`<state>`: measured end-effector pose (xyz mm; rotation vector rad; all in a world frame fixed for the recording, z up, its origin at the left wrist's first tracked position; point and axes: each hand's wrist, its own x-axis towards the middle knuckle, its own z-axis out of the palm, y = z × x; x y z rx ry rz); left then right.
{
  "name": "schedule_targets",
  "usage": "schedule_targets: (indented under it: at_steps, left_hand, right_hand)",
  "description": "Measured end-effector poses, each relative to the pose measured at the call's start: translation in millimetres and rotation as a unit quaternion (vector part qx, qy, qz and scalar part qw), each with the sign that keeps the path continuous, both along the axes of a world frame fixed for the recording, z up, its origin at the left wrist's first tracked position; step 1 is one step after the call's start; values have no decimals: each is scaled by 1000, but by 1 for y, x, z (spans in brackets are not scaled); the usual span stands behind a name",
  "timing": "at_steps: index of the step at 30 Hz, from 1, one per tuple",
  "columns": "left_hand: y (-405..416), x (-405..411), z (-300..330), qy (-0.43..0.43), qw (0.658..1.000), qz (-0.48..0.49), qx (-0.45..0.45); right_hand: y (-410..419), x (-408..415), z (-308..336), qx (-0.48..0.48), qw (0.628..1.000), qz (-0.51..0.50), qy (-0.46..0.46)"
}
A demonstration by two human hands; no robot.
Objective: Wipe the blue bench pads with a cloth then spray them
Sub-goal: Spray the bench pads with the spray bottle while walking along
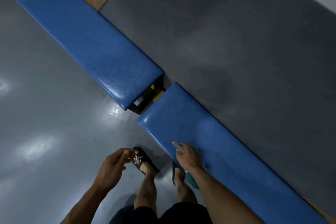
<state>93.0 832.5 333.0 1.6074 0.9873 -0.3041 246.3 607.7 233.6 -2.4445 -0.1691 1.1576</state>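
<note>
Both forearms reach in from the bottom edge. Over the near blue pad, the right hand grips a spray bottle, nozzle toward the gap, with a teal cloth bunched under the wrist. Beside it, the left hand hovers over the grey floor, fingers loosely curled, holding nothing. Two blue pads lie end to end; the far pad is bare. One black sandal carries a pale emblem, unreadable.
</note>
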Motion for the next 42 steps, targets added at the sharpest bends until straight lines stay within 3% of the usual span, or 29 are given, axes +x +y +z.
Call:
schedule_targets:
  at_steps: [6,15,20,24,34,42]
  left_hand:
    - [49,-22,3,7,1000,16,-5]
    - [118,-34,6,-3,1000,1,-6]
    - [142,-37,7,-7,1000,-17,-6]
    - [151,-34,8,-8,1000,-23,-7]
    - [163,-25,4,0,1000,-11,-4]
    - [173,-18,1,21,1000,-6,5]
  right_hand:
    - [44,-20,2,-37,997,-66,-5]
    - [79,53,23,-42,972,-214,-84]
    - [87,74,35,-90,966,-222,-97]
    - [94,63,38,-75,967,-224,-90]
    - [149,-24,11,-72,997,-18,-15]
    - [154,3,8,-49,990,-126,-31]
